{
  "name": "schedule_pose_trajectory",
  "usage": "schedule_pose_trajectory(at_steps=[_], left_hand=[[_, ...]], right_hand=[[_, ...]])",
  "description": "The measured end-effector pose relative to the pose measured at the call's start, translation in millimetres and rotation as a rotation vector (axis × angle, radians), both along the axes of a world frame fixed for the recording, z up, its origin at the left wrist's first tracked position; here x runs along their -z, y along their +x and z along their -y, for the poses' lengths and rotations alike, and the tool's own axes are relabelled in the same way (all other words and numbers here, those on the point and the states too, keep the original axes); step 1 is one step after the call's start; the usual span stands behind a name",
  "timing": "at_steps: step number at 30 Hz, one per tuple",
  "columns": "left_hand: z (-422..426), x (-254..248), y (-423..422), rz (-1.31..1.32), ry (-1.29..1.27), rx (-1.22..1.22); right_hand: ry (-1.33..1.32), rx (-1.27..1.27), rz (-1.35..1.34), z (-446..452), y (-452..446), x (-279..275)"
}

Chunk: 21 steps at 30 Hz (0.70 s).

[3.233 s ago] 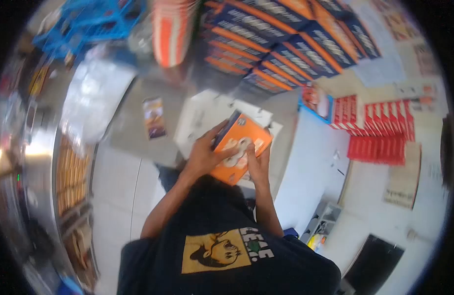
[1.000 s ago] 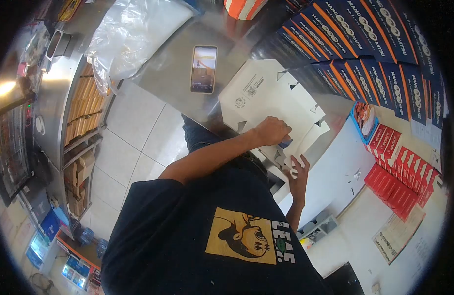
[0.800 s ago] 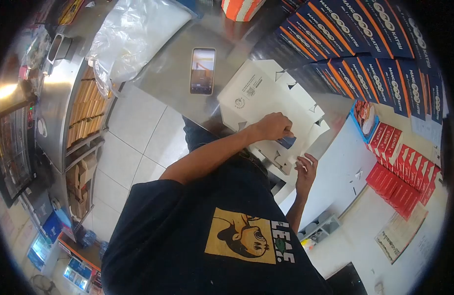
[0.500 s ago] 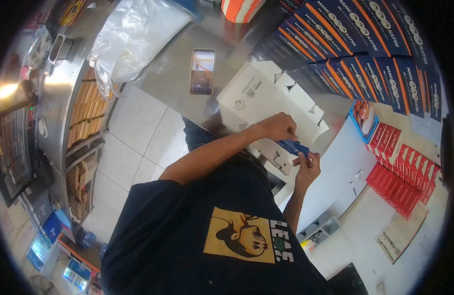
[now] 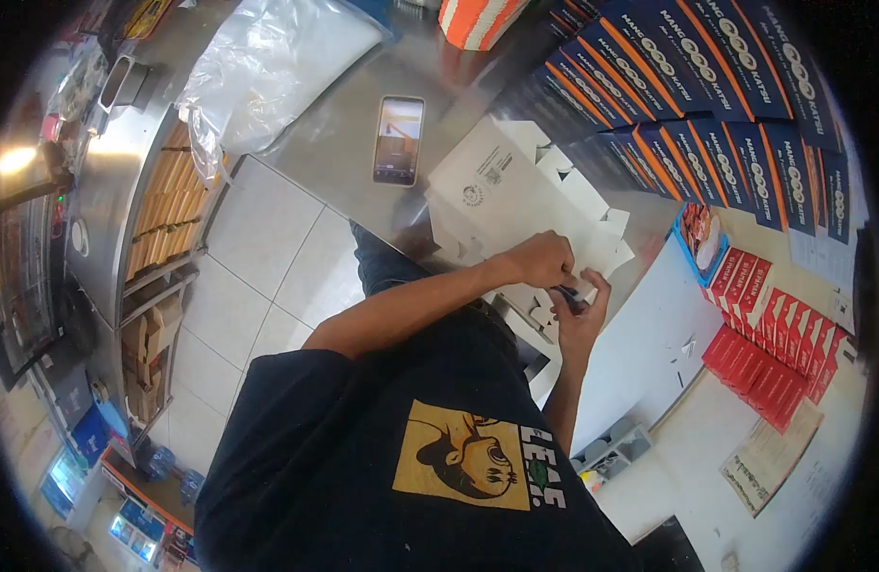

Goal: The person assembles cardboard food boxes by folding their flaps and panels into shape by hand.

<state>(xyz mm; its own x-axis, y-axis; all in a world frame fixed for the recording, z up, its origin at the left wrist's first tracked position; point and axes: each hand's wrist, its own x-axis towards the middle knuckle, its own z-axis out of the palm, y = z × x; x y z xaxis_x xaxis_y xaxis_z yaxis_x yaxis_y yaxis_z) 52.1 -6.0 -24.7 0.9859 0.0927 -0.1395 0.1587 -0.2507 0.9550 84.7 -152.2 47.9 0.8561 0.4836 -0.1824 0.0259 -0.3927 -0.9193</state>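
Observation:
A partly folded cardboard box (image 5: 530, 195), pale inside with small printing and a round logo, lies open at the metal table's near right corner. My left hand (image 5: 541, 258) is closed in a pinch over the box's near edge, at a dark blue flap (image 5: 571, 298). Just to its right, my right hand (image 5: 582, 313) has its thumb and fingers bent around the other end of this flap. Its fingertips almost touch my left hand. Part of the flap is hidden by the fingers.
Left of the box a phone (image 5: 397, 141) lies on the metal table (image 5: 339, 172). Clear plastic bags (image 5: 268, 71) cover the far left corner. Stacked blue and orange boxes (image 5: 687, 76) stand at the back right, red boxes (image 5: 758, 362) farther right. A striped orange object (image 5: 479, 19) stands behind.
Earlier my hands held a closed orange box; now an open box lies on the table. Since then my right hand has risen from the near edge and closed on the blue flap beside my left hand.

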Motion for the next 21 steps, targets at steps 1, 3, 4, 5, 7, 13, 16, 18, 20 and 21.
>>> schedule_pose_trajectory(at_steps=[1,3,4,5,7,13,16,18,20,21], left_hand=[[3,-2,-2,0.002,0.009,0.023],[8,-8,-12,0.045,0.09,0.019],[7,-12,-18,0.085,0.172,0.01],[3,-16,-22,0.088,0.171,0.016],[-11,-33,-32,0.013,0.353,0.053],[-51,-38,-48,0.095,0.417,0.136],[-49,-33,-49,0.116,0.369,0.06],[-51,-38,-47,0.091,0.361,0.089],[-51,-46,-48,0.065,0.349,0.117],[-50,-50,-49,0.078,0.374,0.117]], right_hand=[[0.017,0.073,-0.022,-2,-1,-2],[-0.166,-0.347,0.178,16,14,16],[-0.167,-0.338,0.181,22,18,20],[-0.198,-0.405,0.07,28,20,22],[-0.227,-0.477,-0.045,34,23,24],[-0.179,-0.409,-0.004,32,28,22],[-0.156,-0.432,0.036,28,29,16],[-0.178,-0.396,0.017,25,29,11],[-0.214,-0.418,0.018,23,29,7],[-0.252,-0.44,0.018,23,28,5]])
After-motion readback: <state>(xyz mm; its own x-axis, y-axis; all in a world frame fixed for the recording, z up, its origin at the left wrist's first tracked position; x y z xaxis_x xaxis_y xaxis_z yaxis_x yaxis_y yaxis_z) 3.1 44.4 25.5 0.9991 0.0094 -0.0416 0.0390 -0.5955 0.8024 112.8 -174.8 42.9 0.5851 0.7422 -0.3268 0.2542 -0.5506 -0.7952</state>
